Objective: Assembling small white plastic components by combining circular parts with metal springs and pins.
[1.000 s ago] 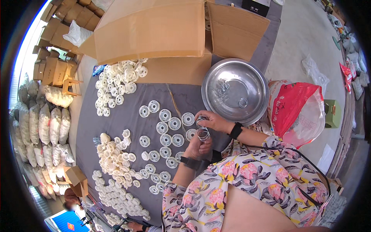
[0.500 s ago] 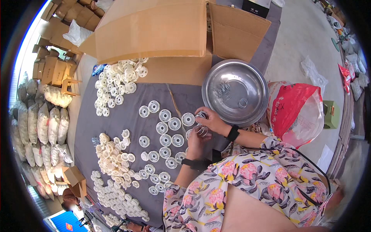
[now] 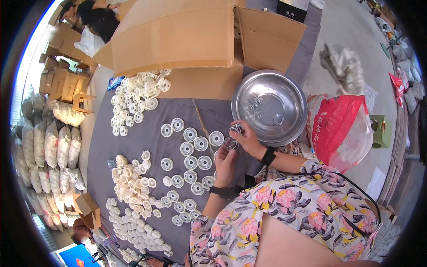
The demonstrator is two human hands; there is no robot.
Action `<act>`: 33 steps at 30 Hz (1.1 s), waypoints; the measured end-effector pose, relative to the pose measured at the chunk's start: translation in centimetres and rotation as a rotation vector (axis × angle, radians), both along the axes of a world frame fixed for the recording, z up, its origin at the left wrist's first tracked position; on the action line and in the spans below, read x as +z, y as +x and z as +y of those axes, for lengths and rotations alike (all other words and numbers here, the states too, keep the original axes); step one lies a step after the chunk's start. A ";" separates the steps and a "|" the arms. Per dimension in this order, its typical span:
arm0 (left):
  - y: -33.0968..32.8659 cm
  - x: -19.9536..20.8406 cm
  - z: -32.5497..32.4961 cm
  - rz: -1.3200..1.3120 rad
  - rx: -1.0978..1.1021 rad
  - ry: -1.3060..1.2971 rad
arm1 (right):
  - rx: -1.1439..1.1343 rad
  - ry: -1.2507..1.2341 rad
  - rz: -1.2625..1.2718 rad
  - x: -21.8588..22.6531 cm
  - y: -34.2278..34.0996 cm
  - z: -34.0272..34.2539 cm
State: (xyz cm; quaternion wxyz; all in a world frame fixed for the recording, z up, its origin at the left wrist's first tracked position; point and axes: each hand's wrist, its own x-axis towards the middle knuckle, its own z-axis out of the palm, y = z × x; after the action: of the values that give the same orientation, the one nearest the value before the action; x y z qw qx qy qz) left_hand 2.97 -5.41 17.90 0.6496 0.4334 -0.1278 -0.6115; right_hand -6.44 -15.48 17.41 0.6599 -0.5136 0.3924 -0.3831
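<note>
The right hand (image 3: 247, 137) comes in from the right, its forearm nearly level and the wrist, in a dark band (image 3: 269, 155), close to the basin's (image 3: 291, 95) lower rim. Its thumb and fingers are closed on a small bundle of wire coils (image 3: 237, 128). The left hand (image 3: 225, 168) rises from the lower edge on a slanting forearm, fingers upward, grasping a wire ring (image 3: 231, 143) at the fingertips. The ring sits just below the coils, in the narrow gap between the two hands; whether it is joined to them cannot be told.

To the left, pale wheels (image 3: 191, 162) crowd up to the left hand, the nearest partly hidden behind it. The metal basin stands just beyond the right hand, more coils in its bottom, with a red bag (image 3: 330, 133) beside its right rim. Above, the box's (image 3: 171, 44) lower edge and the basin's left rim bound the working area. The dark surface (image 3: 178, 107) shows broadly between the box and the wheels, crossed by a thin brown strip (image 3: 200, 116). Farther left, heaps of white parts (image 3: 133, 187) line the surface's curved left edge.
</note>
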 end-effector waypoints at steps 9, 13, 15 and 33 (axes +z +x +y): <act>-0.1 1.4 -1.0 0.239 0.088 -0.034 | 0.000 0.016 0.028 2.2 -0.1 0.6; 1.2 -0.7 -0.7 0.342 0.099 0.002 | 0.018 -0.172 0.110 2.8 0.1 1.0; 0.9 0.3 -1.2 0.282 0.070 0.085 | 0.055 -0.089 0.076 2.3 0.0 1.0; 1.8 4.5 -2.4 -0.035 0.288 0.418 | 0.415 -0.563 0.107 2.9 -0.8 0.7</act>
State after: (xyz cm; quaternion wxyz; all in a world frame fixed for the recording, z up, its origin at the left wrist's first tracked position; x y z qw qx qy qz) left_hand 4.77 -7.78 22.40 0.6239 0.5826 0.0530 -0.5182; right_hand -7.26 -14.75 20.35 0.5348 -0.7635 0.1928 -0.3062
